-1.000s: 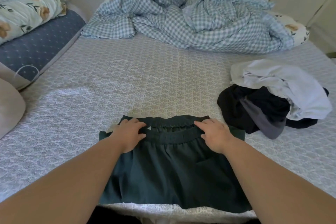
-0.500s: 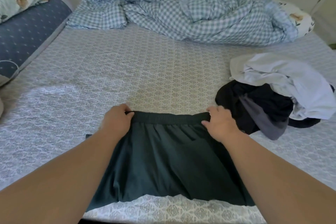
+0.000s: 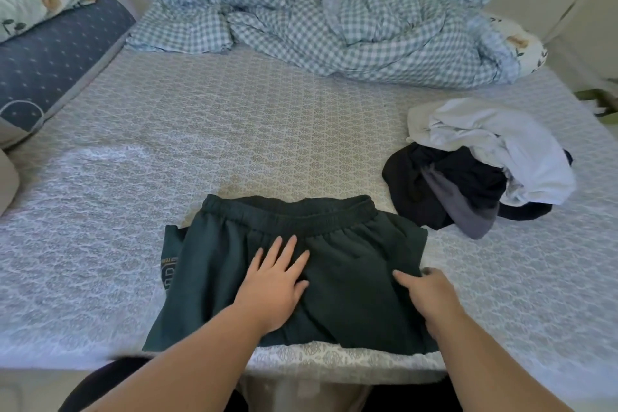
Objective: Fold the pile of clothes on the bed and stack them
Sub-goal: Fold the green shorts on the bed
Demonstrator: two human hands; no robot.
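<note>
Green shorts (image 3: 351, 278) lie waistband away, long axis crosswise, under flat open left hand (image 3: 272, 288); right hand's (image 3: 431, 298) grip unclear.

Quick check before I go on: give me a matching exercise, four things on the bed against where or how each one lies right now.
Things:
1. dark green shorts
2. white garment
3. checked duvet
4. left hand

States:
A. crumpled at the far end of the bed
B. flat on the dark green shorts, fingers spread
C. on top of the dark clothes, at right
D. spread flat at the near edge

Pairs: 1-D, 2-C, 3-A, 4-B
</note>
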